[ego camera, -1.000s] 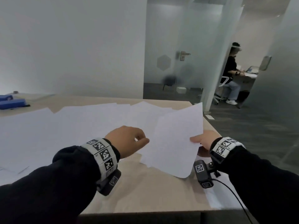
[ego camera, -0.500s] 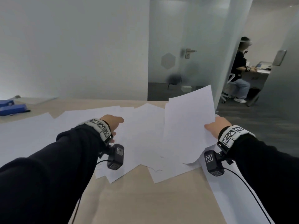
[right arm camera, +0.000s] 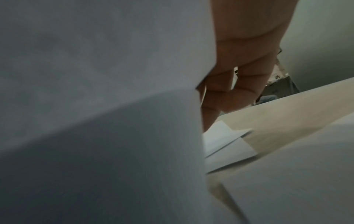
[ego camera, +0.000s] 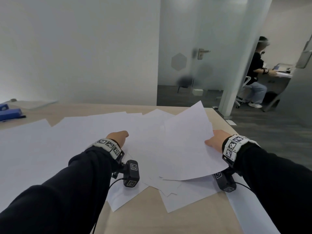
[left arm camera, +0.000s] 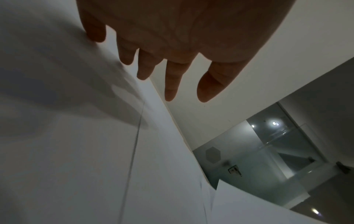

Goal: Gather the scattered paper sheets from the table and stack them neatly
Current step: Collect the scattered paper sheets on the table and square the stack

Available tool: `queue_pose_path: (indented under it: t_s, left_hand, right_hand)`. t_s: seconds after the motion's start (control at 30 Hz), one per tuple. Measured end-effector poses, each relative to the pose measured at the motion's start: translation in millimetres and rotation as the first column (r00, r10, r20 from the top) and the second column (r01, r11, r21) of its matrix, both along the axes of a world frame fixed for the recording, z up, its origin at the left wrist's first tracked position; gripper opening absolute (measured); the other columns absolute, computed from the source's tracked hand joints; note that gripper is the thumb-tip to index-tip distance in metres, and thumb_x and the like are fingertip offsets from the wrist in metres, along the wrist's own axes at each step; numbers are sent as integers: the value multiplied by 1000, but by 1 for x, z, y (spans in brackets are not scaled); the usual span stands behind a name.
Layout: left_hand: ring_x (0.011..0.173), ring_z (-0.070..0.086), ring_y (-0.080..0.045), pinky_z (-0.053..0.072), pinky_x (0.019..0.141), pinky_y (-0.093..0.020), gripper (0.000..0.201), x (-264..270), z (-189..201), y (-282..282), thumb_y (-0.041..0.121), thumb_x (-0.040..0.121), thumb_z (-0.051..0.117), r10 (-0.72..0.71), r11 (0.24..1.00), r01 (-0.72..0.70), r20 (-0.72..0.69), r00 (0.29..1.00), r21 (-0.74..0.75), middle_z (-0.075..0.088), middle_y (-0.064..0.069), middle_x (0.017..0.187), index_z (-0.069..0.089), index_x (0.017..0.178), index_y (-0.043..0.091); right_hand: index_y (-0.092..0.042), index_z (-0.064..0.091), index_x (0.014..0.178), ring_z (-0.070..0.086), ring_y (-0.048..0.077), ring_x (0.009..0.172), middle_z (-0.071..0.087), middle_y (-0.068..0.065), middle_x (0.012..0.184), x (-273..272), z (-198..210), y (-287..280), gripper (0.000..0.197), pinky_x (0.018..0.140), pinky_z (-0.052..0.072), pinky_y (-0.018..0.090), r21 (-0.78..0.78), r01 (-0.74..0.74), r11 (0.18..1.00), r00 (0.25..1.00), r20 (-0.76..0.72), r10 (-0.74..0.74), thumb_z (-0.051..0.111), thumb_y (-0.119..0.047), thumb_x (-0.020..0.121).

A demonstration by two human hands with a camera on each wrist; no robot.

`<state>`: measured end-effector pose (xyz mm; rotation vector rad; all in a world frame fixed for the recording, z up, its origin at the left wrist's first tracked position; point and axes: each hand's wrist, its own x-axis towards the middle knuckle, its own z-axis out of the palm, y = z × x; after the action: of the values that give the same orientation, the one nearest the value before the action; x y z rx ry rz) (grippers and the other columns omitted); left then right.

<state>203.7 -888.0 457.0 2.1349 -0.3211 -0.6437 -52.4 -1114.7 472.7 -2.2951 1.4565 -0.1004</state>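
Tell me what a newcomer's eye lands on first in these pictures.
First, the white sheet lifted at a tilt over the table's right side, pinched at its edge by the right hand. Next, the loose paper sheets overlapping across the wooden table, with the left hand reaching out over them, fingers extended. In the background, a person sits at a desk beyond the glass partition.

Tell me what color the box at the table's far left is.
Blue; the box shows best in the head view.
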Motion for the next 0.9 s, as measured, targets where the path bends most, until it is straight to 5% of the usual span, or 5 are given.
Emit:
queue_pose_path:
  t_s: [0.47,0.67,0.9]
  left_hand:
    - [145,31,-27,22,112,-28,42,0,-7,17,13,109,27,-230,967,210,139,963,147,31,-10,159,40,149,13]
    - [144,32,-30,26,113,-32,44,-6,-9,18,26,106,42,-381,904,335,145,913,267,35,-12,157,41,148,11]
    - [149,25,-21,19,119,-30,56,-8,-12,26,30,100,53,-445,887,424,94,891,183,29,-2,162,36,152,15]
  right_hand:
    - [-17,56,132,58,27,120,62,2,131,74,-25,24,70,107,43,38,80,-208,975,962,-164,219,71,-56,77]
    - [-20,44,140,53,30,125,55,3,139,80,-25,36,90,108,41,42,75,-200,977,938,-274,213,68,-67,67]
    - [-20,33,152,44,28,137,46,7,151,87,-14,58,86,107,33,33,48,-207,977,933,-290,212,65,-62,85]
